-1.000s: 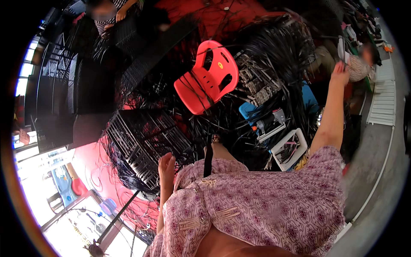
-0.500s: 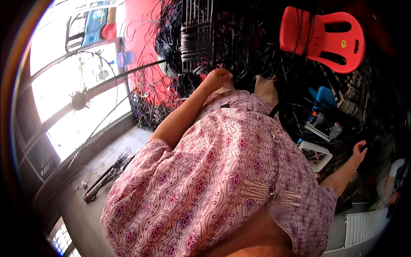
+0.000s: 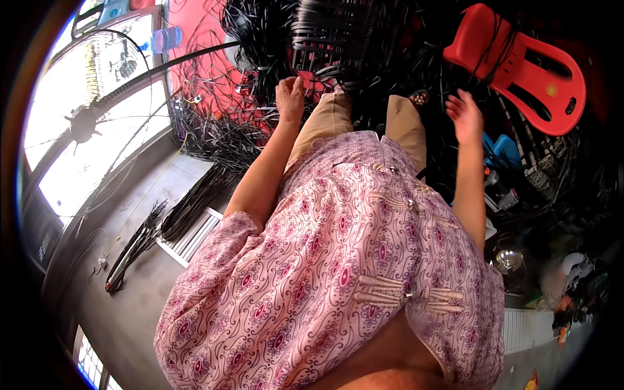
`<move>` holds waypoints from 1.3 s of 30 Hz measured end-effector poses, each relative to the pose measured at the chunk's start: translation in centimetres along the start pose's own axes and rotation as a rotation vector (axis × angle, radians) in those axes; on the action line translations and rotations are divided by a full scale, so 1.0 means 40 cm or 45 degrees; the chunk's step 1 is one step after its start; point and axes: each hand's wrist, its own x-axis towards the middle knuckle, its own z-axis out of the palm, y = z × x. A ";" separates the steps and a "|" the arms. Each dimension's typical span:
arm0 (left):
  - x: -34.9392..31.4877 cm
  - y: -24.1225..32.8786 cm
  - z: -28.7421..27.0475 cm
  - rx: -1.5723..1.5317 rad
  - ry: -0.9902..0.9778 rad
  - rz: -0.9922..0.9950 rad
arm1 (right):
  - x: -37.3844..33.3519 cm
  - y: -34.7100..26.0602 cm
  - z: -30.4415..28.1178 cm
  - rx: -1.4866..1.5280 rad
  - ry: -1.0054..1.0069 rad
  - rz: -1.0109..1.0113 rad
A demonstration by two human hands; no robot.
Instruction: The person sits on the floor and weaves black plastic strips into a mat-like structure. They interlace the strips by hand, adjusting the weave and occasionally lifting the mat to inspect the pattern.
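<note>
Black strips [image 3: 257,45] (tangled) near both hands [image 3: 290,99] [image 3: 465,118].

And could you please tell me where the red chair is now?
The red chair is at the head view's upper right, just beyond the right hand.

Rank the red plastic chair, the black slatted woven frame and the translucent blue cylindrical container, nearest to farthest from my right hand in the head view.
1. Red plastic chair: just beyond your right hand, to its right.
2. Black slatted woven frame: ahead, to its left.
3. Translucent blue cylindrical container: far left.
</note>
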 end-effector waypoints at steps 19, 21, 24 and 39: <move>0.051 0.102 0.505 0.036 -0.473 0.317 | 0.316 0.119 -0.003 0.178 -0.232 -0.003; 0.065 0.126 0.550 -0.040 -0.524 0.249 | 0.343 0.079 -0.027 0.177 -0.228 -0.063; 0.078 0.150 0.590 -0.053 -0.591 0.243 | 0.342 0.037 -0.056 0.219 -0.270 -0.130; -0.178 0.485 0.652 0.369 -0.478 1.367 | 0.194 0.001 -0.060 0.275 -0.282 -0.134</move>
